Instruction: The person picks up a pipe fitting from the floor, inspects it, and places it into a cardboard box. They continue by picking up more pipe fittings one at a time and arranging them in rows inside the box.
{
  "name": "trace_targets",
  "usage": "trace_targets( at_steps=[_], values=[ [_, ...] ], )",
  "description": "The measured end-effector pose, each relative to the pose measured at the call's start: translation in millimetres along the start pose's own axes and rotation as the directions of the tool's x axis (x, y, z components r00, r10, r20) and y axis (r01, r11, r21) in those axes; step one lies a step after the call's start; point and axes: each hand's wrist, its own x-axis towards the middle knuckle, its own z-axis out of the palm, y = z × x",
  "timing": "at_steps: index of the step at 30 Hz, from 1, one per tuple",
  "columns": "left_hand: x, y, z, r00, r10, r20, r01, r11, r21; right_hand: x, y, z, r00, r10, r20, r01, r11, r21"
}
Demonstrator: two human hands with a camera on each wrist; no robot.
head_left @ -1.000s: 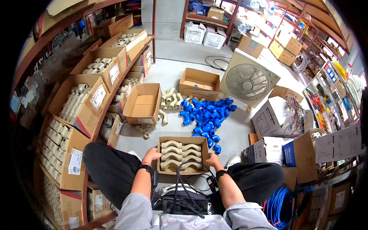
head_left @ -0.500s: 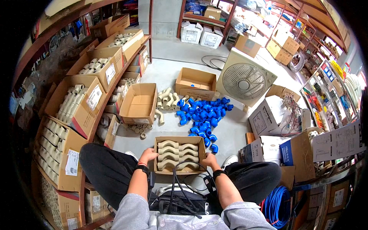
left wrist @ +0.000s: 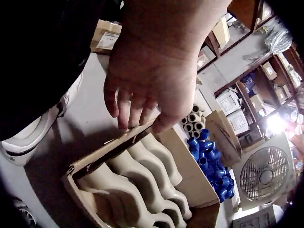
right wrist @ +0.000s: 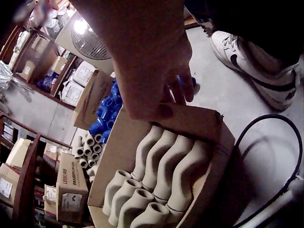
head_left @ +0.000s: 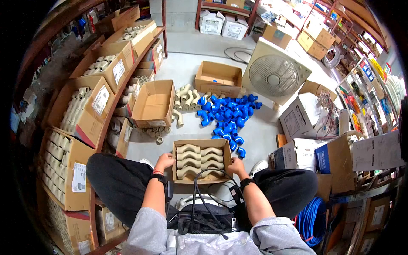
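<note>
Between the person's knees, over a smooth grey floor (head_left: 259, 132), sits an open cardboard box (left wrist: 190, 172) packed with beige offset pipe fittings (head_left: 188, 162) laid in two neat columns. Its left wall is pinched by the left hand (head_left: 165, 161), thumb at the rim and fingers outside; the right hand (head_left: 235, 166) has the same sort of grip on the opposite wall, so both are grasping the box. Whether its base touches the floor or is held just above it is hard to make out.

Just past the box's far right corner, a heap of blue pipe elbows (head_left: 231, 111) spreads across the floor, with loose beige bends (head_left: 186, 97) beside it. Two more open cartons stand behind: one on the left near the shelf (head_left: 153, 100), the other (head_left: 218, 90) at the back of the pile, close to a white box fan (head_left: 275, 75).

The storeroom is crowded at its edges. Down the left side runs a rack (head_left: 111, 117) of cartons full of beige fittings; on the right are more boxes and a coil of blue tubing (head_left: 310, 221), and white cartons (head_left: 211, 23) line the back.
</note>
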Motion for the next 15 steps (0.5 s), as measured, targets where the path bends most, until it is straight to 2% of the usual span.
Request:
trace_targets(
  at_steps=[1, 2, 3, 5, 7, 9, 10, 12, 15],
  values=[
    [-5.3, 8.2, -5.1, 1.000, -0.002, -0.005, 0.002, 0.999, 0.051, -1.9, -4.3, -3.9, 1.000, -0.002, 0.000, 0.002, 1.000, 0.004],
    [-10.4, 14.8, -10.1, 1.000, 0.003, -0.009, -0.003, 1.000, 0.023, -3.1, -6.8, -7.7, 0.999, -0.033, 0.020, 0.033, 0.999, -0.006],
    [-19.3, 29.6, -17.4, 1.000, 0.007, -0.012, -0.007, 1.000, -0.004, -8.7, -17.8, -14.7, 0.999, 0.029, 0.042, -0.032, 0.997, 0.068],
    [6.3, 8.1, -6.5, 0.982, 0.068, -0.176, -0.066, 0.998, 0.021, -5.7, -9.7, -6.2, 1.000, 0.001, -0.028, 0.000, 0.998, 0.062],
    [10.9, 16.3, -11.1, 0.979, 0.112, -0.169, -0.110, 0.994, 0.019, -11.0, -15.1, -6.4, 0.989, 0.027, -0.146, -0.020, 0.999, 0.047],
    [32.9, 12.7, -12.8, 0.985, 0.110, -0.134, -0.112, 0.994, -0.010, -13.5, -17.8, -5.8, 0.976, 0.120, -0.181, -0.103, 0.989, 0.106],
    [26.1, 33.0, -21.8, 0.980, 0.140, -0.140, -0.132, 0.989, 0.062, -15.0, -19.7, -5.0, 0.957, 0.138, -0.254, -0.120, 0.989, 0.086],
    [40.2, 42.0, -28.0, 0.967, 0.201, -0.159, -0.192, 0.979, 0.073, -16.6, -25.6, -6.0, 0.918, 0.174, -0.356, -0.160, 0.985, 0.069],
    [59.4, 58.1, -35.0, 0.952, 0.258, -0.166, -0.242, 0.964, 0.108, -14.7, -32.4, -5.7, 0.884, 0.163, -0.439, -0.153, 0.986, 0.058]
  ],
)
